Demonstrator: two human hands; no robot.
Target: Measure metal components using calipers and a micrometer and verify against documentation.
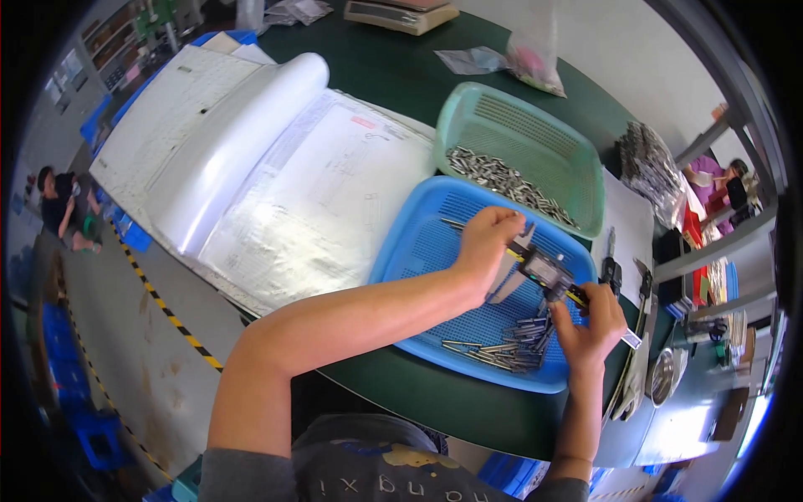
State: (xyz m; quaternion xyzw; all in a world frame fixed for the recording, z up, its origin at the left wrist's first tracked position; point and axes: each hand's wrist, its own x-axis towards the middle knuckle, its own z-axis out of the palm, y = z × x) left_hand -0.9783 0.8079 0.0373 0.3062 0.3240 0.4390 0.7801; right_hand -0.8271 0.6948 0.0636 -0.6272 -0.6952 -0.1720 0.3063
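Observation:
My right hand (594, 325) is wrapped round the beam of a digital caliper (545, 269), its thumb by the display housing. The caliper is tilted over a blue plastic basket (401, 314). At its jaws, my left hand (485, 253) is closed with thumb and fingertips pinched together; what they hold is hidden. Thin metal pins (452, 223) show just left of that hand, and I cannot tell whether they are in it or in the basket. A loose pile of slim metal pins (510, 351) lies at the basket's near right.
Behind stands a green basket (577, 151) with many short metal pins (506, 180). An open binder with a drawing sheet (326, 192) covers the table's left. Tools (612, 272) and a bagged bundle (648, 171) lie right; a scale (401, 15) sits behind. Other people are farther off.

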